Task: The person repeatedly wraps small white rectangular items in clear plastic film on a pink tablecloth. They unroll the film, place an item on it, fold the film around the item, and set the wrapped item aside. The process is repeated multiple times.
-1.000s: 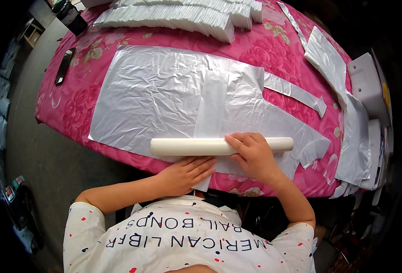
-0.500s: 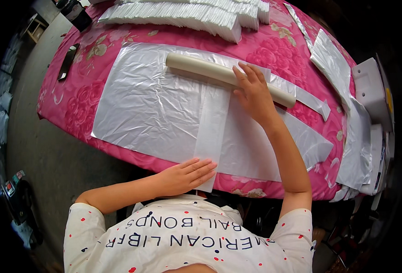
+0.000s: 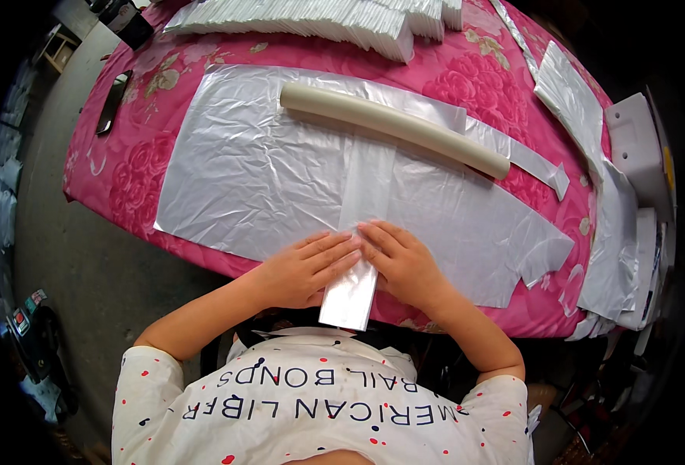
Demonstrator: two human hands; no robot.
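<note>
Silvery-white plastic film (image 3: 241, 174) lies creased across the table in front of me. A narrow folded strip of film (image 3: 348, 298) runs down its middle and over the near table edge. My left hand (image 3: 307, 267) lies flat against the strip's left side, fingers stretched out. From the other side, my right hand (image 3: 403, 263) rests with straight fingers, its fingertips meeting the left ones on the strip. Neither hand grips anything. A long cream-coloured tube (image 3: 396, 124) lies slantwise on the far part of the film, touched by neither hand.
A pink floral cloth (image 3: 137, 174) covers the table. Stacked folded white film (image 3: 303, 27) stands at the back. At far left are a phone (image 3: 114, 102) and a dark cup (image 3: 124, 23). More film (image 3: 610, 232) hangs by white boxes (image 3: 637, 139) on the right.
My right hand has left the tube and come down toward me, beside the left hand. The left hand has slid slightly up the strip, whose near end now looks narrower and shinier.
</note>
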